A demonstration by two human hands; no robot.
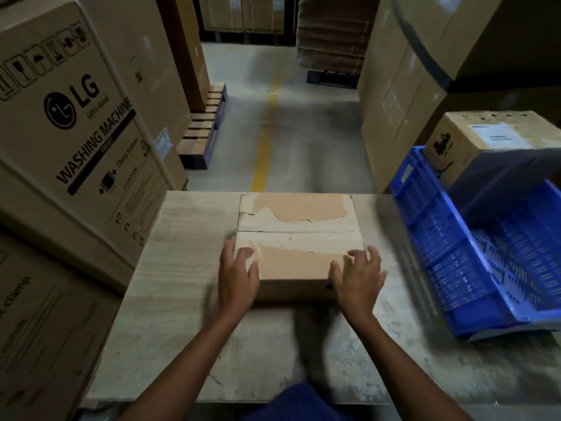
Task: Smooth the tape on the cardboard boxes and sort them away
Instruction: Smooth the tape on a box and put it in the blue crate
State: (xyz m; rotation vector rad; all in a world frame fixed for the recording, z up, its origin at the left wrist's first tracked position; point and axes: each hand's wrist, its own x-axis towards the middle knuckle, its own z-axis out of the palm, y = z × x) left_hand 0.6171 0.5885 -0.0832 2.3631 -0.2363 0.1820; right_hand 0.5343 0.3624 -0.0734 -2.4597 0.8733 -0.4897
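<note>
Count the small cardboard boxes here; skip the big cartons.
2. The taped box lies on the table; the labelled box sits right, by the blue crate. Others may be hidden.

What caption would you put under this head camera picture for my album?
Left hand and right hand rest on a taped cardboard box on the table, blue crate alongside.

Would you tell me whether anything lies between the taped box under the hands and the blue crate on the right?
Nothing visible does: only pale tabletop separates the brown taped cardboard box from the blue slatted plastic crate. The left hand and right hand rest on the box.
</note>
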